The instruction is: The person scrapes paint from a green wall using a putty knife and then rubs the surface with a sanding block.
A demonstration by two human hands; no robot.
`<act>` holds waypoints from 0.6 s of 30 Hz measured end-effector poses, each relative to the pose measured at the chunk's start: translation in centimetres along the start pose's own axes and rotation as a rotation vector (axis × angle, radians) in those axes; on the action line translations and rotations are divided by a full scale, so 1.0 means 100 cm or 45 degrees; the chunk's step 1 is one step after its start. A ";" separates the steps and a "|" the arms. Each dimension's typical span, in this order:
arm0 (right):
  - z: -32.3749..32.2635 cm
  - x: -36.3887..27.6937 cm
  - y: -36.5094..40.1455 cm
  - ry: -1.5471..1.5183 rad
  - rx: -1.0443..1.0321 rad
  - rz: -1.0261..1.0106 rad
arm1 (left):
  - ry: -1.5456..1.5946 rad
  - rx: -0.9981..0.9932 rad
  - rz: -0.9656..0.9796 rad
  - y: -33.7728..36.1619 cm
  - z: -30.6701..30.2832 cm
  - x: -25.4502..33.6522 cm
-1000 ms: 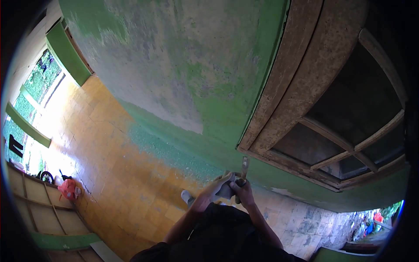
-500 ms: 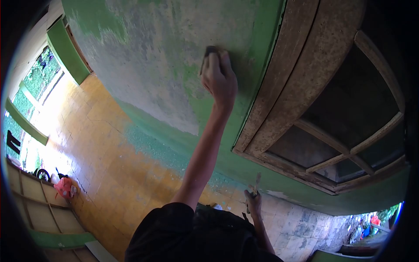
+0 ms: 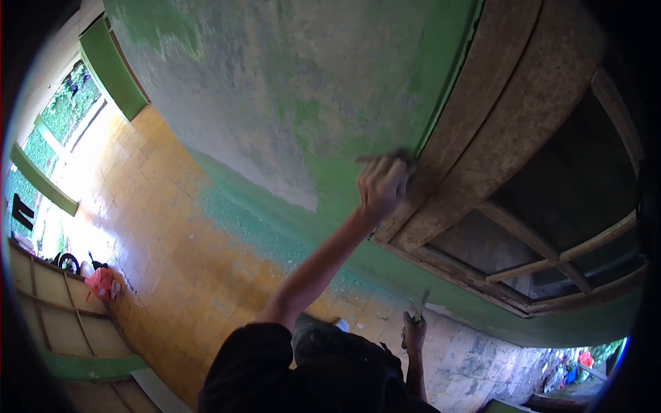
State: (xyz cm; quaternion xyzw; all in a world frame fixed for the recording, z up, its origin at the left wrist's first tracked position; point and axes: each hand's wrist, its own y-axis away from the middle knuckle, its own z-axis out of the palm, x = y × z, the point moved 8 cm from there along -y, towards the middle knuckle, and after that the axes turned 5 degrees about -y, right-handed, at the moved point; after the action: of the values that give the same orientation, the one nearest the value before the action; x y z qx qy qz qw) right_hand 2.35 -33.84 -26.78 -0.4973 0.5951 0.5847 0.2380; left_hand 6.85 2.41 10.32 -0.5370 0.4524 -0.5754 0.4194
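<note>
My left hand (image 3: 380, 187) is closed round a small dark pad (image 3: 403, 155), which looks like a piece of sandpaper. Motion blurs the pad, and the fingers cover part of it. It lies against the green strip of the wall (image 3: 330, 168), close beside the brown wooden window frame (image 3: 458, 148). Grey patches show on the wall where the green paint is worn off. Lower down, my right hand (image 3: 414, 334) grips a scraper (image 3: 424, 300) by its handle, with the narrow blade pointing up and apart from the wall.
A window with wooden bars (image 3: 544, 256) is on the right. Greenish dust (image 3: 237, 217) covers the yellow tiled floor (image 3: 169, 255) along the wall's foot. A red plastic bag (image 3: 102, 283) sits at the far left near a panelled partition (image 3: 58, 303).
My left hand has moved with the pad down and to the right across the wall, to the window frame's edge. The right hand with the scraper has shifted slightly in view.
</note>
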 end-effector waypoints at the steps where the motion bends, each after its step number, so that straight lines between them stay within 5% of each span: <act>1: 0.002 0.002 -0.003 -0.002 0.008 0.025 | 0.023 -0.028 0.049 0.004 0.001 0.002; 6: 0.000 0.010 -0.006 0.078 -0.002 -0.001 | -0.080 0.159 -0.099 -0.081 -0.003 -0.003; 9: -0.011 0.010 0.003 0.030 0.034 0.052 | -0.087 0.172 0.014 -0.074 -0.002 0.007; 12: -0.024 0.017 0.003 -0.027 0.085 0.079 | -0.023 0.041 0.060 0.005 -0.004 0.002; 14: -0.028 0.028 0.007 -0.048 0.105 0.097 | -0.033 -0.097 -0.097 0.016 0.007 -0.011; 18: -0.027 0.028 -0.005 -0.048 0.074 0.034 | -0.052 -0.002 -0.187 -0.063 0.005 0.009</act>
State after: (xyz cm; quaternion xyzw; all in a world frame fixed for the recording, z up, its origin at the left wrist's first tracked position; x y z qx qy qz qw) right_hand 2.51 -37.15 -28.93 -0.4711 0.6138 0.5795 0.2558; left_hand 7.26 3.00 16.68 -0.5807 0.4034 -0.5932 0.3848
